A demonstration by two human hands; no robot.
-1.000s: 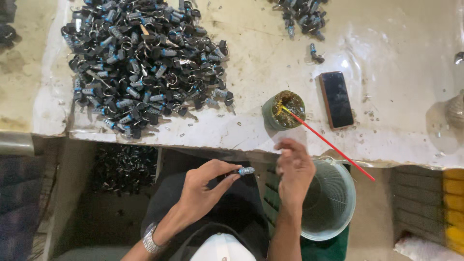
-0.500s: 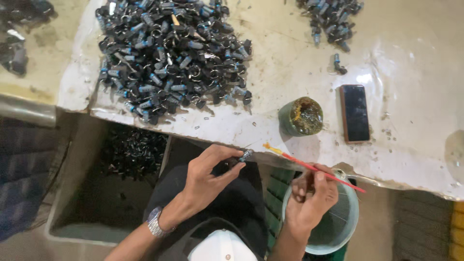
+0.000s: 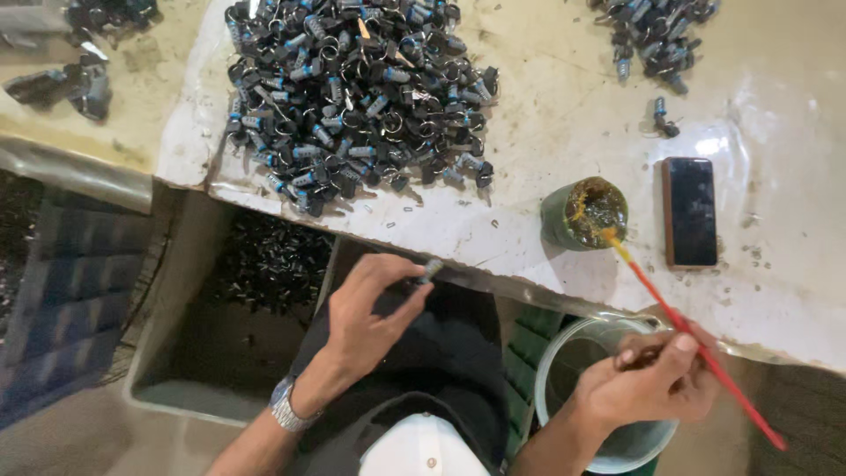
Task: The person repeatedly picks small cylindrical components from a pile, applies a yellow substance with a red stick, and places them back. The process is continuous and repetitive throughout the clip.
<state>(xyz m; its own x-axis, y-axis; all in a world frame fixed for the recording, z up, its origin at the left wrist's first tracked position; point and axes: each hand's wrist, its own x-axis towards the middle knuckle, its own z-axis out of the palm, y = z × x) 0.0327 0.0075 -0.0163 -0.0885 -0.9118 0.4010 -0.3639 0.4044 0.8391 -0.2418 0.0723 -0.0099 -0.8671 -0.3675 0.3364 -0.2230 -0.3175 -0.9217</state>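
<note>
Pinching a small dark cylindrical part (image 3: 430, 269) between thumb and fingertips, the left hand (image 3: 370, 308) hovers below the table edge (image 3: 493, 264), wrist bent upward with a metal watch (image 3: 286, 407) on it. The right hand (image 3: 652, 379) is closed around a red-handled brush (image 3: 696, 348), whose tip dips into a small green pot (image 3: 583, 214) of yellowish paste. Beyond lie a pile of similar parts (image 3: 357, 97) and a dark phone (image 3: 689, 211); a pale bucket (image 3: 564, 370) sits under the right hand.

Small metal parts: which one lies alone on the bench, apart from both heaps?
The single part just above the dark phone, below the smaller top-right heap. Every other part sits in a heap or in the left hand.
</note>
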